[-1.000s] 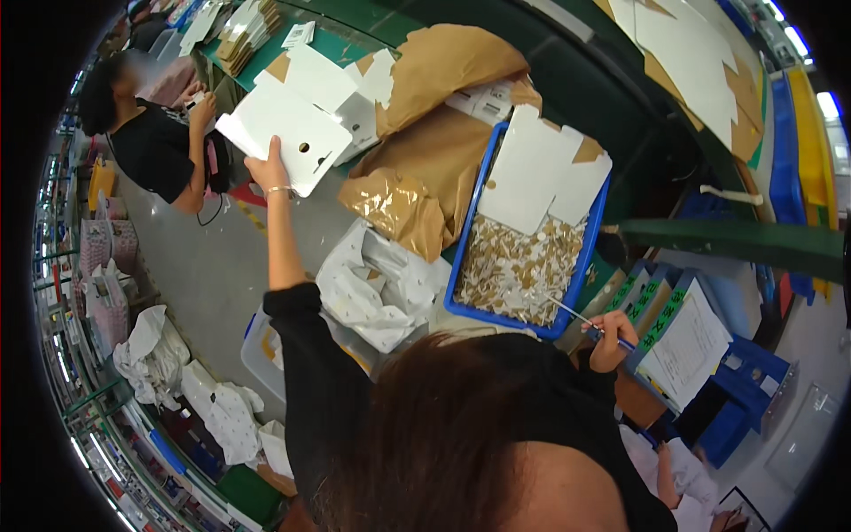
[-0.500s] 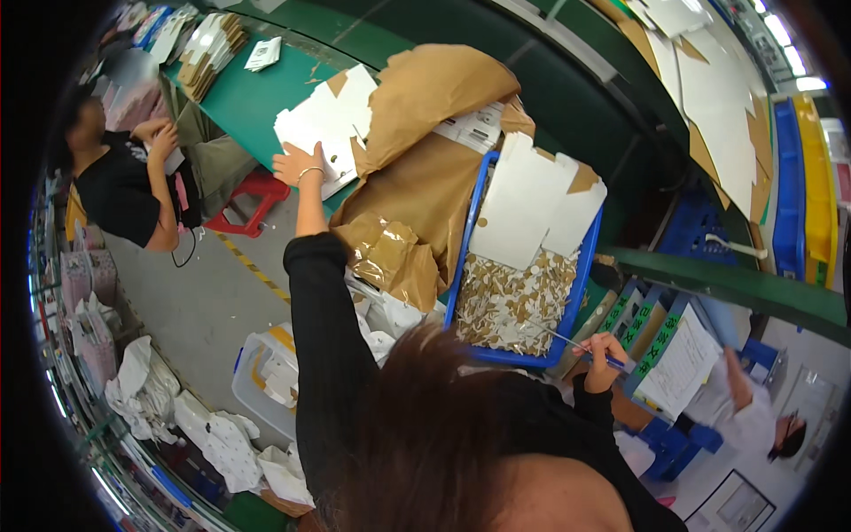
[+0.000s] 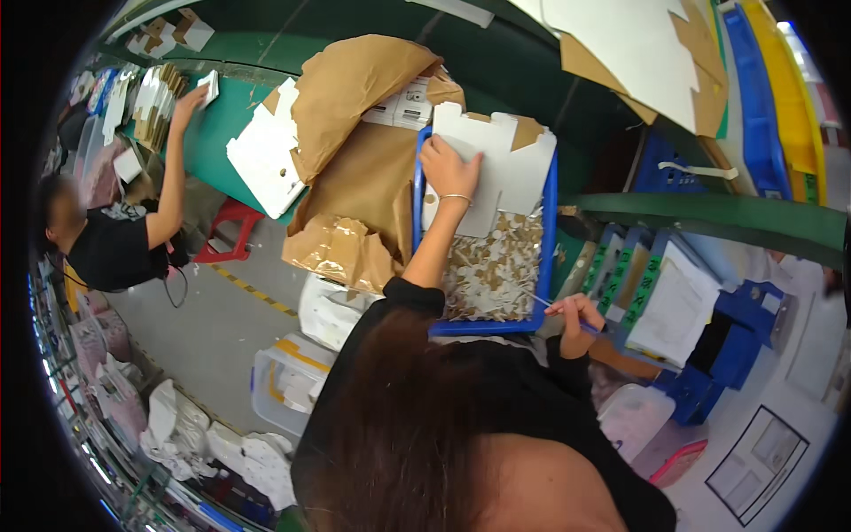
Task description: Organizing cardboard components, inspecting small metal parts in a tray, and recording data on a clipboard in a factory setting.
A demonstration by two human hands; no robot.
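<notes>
Across upper part of rect. blue plastic tray (image 3: 550, 239), just R of crumpled brown paper (image 3: 355, 173): resting L hand (image 3: 450, 168) on flat white die-cut cardboard sheet (image 3: 494, 146), laid over white-and-tan cardboard scraps (image 3: 496, 266), w/ thumb apart from fingers; can't tell if pinching. Nr tray's lower R corner: holding thin metal-shafted tool (image 3: 540, 301) w/ blue handle in R hand (image 3: 578, 321), w/ fingers clamped round it.

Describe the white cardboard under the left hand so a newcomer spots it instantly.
Find the blue tray just right of the big brown paper wrap. At its far end, beyond the loose scraps, lies flat white cardboard with the left hand on it. Unlike the white pieces on the green table, it lies over the tray.
</notes>
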